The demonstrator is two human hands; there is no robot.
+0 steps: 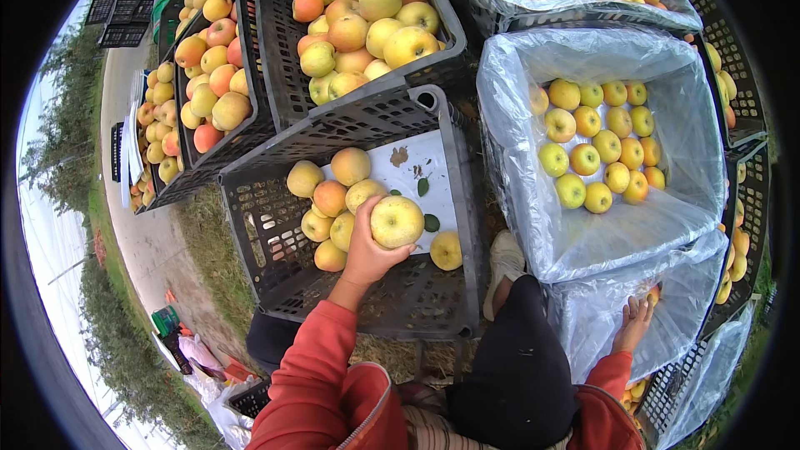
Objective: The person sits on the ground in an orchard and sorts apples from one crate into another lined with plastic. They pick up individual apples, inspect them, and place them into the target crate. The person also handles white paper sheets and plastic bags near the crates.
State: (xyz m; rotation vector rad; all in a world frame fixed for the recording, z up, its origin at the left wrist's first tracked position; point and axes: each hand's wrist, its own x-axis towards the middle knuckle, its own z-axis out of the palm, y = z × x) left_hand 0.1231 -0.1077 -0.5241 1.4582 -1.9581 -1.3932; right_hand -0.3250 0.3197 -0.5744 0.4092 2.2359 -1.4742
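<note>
A large yellow apple [397, 222] is gripped in my left hand [370, 240], over a tilted black plastic crate [400, 300]. Several apples [330, 197] lie at that crate's left, and a single apple [446, 250] lies near its right wall on a white sheet [400, 162] with loose leaves. At the lower right my right hand [632, 325] reaches over a crate lined with clear plastic [581, 325]; a small part of an apple [654, 295] shows at its fingertips. Above it, another plastic-lined crate [519, 212] holds rows of apples [606, 146] on its bottom.
Black crates full of apples [350, 31] stand beyond and to the left. A plastic-lined crate [550, 9] heaped with apples is at the top right, and more crates [744, 75] line the right edge. My shoe [505, 259] is between the crates. A paved path [134, 225] runs at the left.
</note>
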